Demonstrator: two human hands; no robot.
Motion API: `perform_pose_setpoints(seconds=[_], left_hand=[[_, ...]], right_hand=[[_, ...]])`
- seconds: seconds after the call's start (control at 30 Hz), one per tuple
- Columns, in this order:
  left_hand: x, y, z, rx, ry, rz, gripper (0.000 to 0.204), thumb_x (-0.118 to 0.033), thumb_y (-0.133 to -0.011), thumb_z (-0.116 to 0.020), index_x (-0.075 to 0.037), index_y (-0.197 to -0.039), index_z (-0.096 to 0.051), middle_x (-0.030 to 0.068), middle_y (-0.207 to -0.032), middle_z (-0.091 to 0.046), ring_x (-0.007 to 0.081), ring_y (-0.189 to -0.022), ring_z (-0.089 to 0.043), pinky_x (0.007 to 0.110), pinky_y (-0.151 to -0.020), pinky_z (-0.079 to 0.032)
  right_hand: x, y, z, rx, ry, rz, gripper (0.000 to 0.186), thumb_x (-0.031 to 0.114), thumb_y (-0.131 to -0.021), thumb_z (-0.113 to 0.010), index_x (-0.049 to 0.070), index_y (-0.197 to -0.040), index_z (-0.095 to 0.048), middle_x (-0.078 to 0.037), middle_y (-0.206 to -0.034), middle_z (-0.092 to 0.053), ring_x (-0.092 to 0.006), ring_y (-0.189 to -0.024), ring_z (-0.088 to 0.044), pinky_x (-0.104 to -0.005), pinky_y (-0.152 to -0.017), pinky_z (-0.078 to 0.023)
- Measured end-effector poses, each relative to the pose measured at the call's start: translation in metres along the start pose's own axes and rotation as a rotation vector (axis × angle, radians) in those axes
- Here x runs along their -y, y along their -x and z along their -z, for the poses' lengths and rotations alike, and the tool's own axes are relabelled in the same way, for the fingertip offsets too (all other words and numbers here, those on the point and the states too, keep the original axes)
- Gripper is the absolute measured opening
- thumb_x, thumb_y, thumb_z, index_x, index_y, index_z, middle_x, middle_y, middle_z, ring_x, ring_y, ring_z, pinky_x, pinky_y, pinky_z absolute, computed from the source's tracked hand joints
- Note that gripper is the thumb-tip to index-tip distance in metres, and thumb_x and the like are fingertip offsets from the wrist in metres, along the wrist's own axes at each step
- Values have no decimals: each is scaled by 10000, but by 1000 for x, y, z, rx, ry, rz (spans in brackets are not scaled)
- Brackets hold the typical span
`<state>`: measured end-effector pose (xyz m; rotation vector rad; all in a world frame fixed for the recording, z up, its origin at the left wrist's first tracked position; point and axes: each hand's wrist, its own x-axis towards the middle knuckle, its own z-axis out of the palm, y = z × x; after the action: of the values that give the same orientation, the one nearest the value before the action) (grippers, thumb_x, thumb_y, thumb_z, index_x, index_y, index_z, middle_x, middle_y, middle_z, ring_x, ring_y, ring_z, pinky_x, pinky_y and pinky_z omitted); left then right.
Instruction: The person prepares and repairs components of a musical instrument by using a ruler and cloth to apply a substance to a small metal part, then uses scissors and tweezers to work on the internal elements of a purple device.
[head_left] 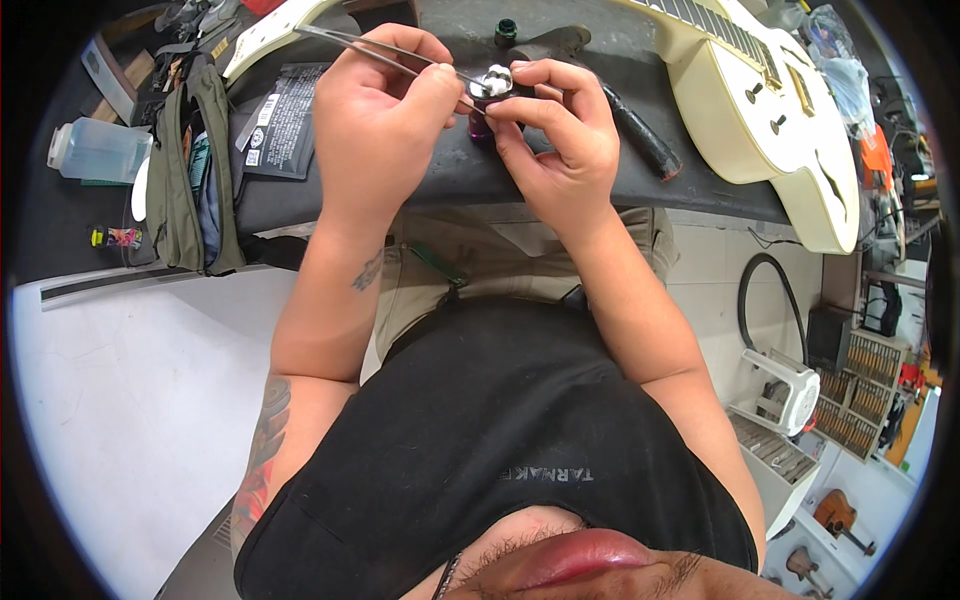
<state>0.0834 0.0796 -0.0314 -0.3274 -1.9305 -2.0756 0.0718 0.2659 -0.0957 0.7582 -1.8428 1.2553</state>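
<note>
My left hand point(375, 135) is closed around a pair of long metal tweezers point(328, 36), whose far ends reach toward a tuft of white, cotton-like material point(494, 80). That tuft sits on a small, round, shiny metal part, which the fingertips of my right hand point(565, 130) grip from the side. Just below it shows a small purple piece point(480, 126); whether the two are joined I cannot tell. Both hands are close together over the dark bench edge. My fingers partly cover the tweezer tips and the metal part.
A small green cylinder point(506, 32) stands beyond my hands. A black-handled tool point(640, 130) lies to the right, beside a cream electric guitar point(715, 105). Leftward are a black pouch point(290, 115), an olive bag point(182, 185) and a bottle of pale liquid point(105, 152).
</note>
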Motion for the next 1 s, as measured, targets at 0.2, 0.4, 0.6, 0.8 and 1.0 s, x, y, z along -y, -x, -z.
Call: perform_pose_setpoints(seconds=[0.2, 0.4, 0.6, 0.8, 1.0], left_hand=[[-4, 6, 5, 18, -40, -89, 104, -11, -1051, -677, 44, -1128, -722, 106, -933, -770, 185, -827, -776, 304, -720, -598], [4, 3, -3, -40, 38, -55, 85, -19, -981, -754, 16, -1058, -739, 40, -851, -763, 90, -759, -738, 249, -678, -573], [-1, 0, 2, 40, -152, -27, 100, -11, -1053, -682, 46, -1125, -721, 106, -937, -778, 171, -824, -767, 297, -726, -601], [-6, 1, 1, -53, -53, -75, 74, -30, -972, -753, 10, -1033, -741, 41, -821, -764, 86, -741, -722, 251, -668, -562], [0, -1, 4, -40, -54, -37, 69, -21, -973, -754, 11, -1033, -743, 43, -839, -768, 91, -746, -730, 252, -670, -564]], right_hand=[[0, 0, -1, -2, 3, 9, 211, -73, -843, -881, 71, -990, -835, -125, -1250, -705, -223, -916, -813, -336, -753, -636], [1, 0, -2, 2, -11, -3, 203, -71, -844, -882, 64, -988, -831, -129, -1254, -701, -226, -907, -813, -342, -752, -642], [2, -1, 0, 6, -3, -8, 198, -74, -851, -883, 61, -985, -828, -126, -1257, -696, -237, -934, -818, -349, -756, -654], [0, -1, -2, -8, 4, 7, 199, -74, -845, -888, 56, -978, -819, -124, -1257, -698, -254, -952, -822, -350, -764, -654], [2, -1, 1, -6, 3, -39, 210, -67, -831, -896, 48, -978, -798, -126, -1251, -711, -267, -988, -812, -371, -815, -653]])
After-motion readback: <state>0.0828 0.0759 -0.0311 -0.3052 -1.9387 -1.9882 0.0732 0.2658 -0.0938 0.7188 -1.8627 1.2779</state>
